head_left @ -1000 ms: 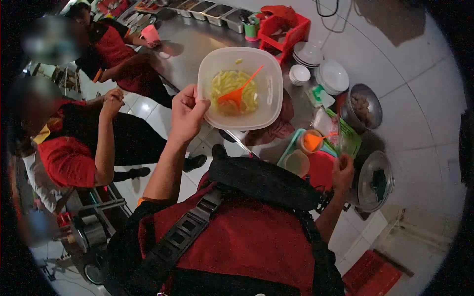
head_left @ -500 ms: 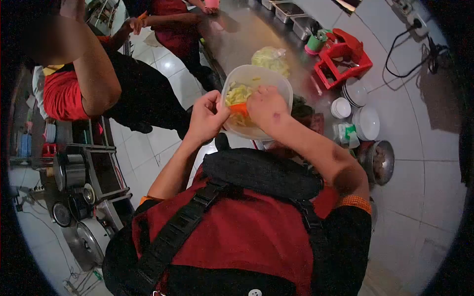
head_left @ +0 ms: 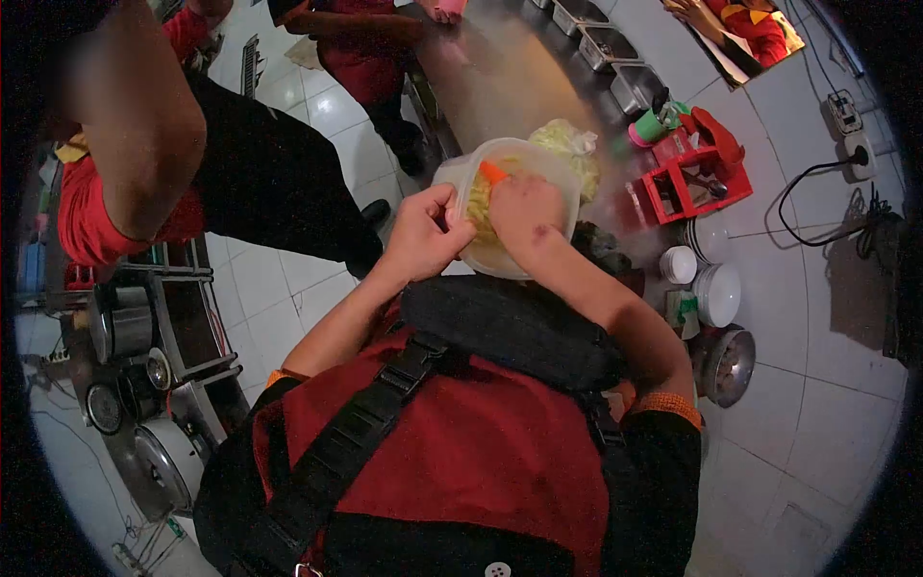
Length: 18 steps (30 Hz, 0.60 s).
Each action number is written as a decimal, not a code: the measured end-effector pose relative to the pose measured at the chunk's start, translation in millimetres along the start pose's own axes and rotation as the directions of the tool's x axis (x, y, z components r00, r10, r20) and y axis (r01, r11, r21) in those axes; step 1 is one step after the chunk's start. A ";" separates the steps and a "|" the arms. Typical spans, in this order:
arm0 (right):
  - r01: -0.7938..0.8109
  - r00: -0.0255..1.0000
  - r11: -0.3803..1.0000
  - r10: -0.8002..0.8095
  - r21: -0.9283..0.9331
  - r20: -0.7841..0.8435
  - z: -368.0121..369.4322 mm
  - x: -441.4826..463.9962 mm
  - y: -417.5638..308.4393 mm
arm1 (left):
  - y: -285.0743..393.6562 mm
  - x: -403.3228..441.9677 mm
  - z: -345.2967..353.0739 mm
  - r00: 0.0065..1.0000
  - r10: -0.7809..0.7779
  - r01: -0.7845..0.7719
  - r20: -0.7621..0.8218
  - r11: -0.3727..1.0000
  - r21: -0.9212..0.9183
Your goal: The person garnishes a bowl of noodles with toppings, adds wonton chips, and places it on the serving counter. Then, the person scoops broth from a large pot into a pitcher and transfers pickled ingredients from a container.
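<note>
A translucent plastic tub (head_left: 567,226) with pale yellow-green shredded food (head_left: 481,212) in it is tilted in front of my chest. My left hand (head_left: 428,231) grips its left rim, thumb and fingers closed on the wall. Inside the tub is my right hand (head_left: 527,207), curled, with its fingertips mostly hidden. A bright orange object (head_left: 493,173) sticks out beside its knuckles and seems to be in its grasp; its kind cannot be made out. Just behind the tub lies a clear plastic bag (head_left: 577,144) of similar pale shredded food.
A wide steaming griddle (head_left: 500,82) stretches ahead. On its right are metal pans (head_left: 636,88), a red holder (head_left: 697,173), white bowls (head_left: 716,293) and a metal bowl (head_left: 726,370). One co-worker (head_left: 260,173) stands close on the left, another (head_left: 365,67) beyond.
The tub and both hands have shifted slightly right in view. My right hand has turned inside the tub, and the orange object now points up toward the far rim. The view has swung slightly.
</note>
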State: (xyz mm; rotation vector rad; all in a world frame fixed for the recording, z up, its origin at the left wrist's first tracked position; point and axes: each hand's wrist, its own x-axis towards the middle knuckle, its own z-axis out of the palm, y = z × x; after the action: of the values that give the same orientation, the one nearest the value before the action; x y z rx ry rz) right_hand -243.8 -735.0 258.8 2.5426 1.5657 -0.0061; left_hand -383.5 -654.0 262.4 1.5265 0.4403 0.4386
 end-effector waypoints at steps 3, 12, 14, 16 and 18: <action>0.114 0.981 0.993 -0.114 -0.014 -0.155 1.3 13.7 -2.9 | -4.7 18.8 -15.3 1.000 0.016 -0.017 0.023 0.999 0.033; 0.253 0.966 0.968 -0.253 -0.007 -0.049 -45.2 27.7 10.4 | -9.9 53.3 -61.6 0.995 0.074 -0.085 0.059 0.974 0.211; 0.133 0.985 0.990 -0.136 -0.037 -0.106 -44.5 30.6 5.8 | -5.8 56.7 -64.5 0.997 0.059 -0.070 0.059 0.974 0.216; 0.012 0.993 1.000 -0.009 0.025 -0.114 -33.9 35.8 -0.7 | -2.6 59.9 -68.4 0.997 0.045 -0.059 0.064 0.973 0.224; 0.027 0.994 0.999 -0.022 0.046 -0.109 -39.1 28.5 -5.2 | 0.7 66.1 -74.5 0.982 0.163 -0.186 0.093 0.919 0.348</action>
State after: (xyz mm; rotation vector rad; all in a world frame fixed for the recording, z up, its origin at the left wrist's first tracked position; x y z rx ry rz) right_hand -238.5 -702.2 294.4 2.6004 1.6542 0.0941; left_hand -367.2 -555.7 263.1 1.9366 0.3475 0.4663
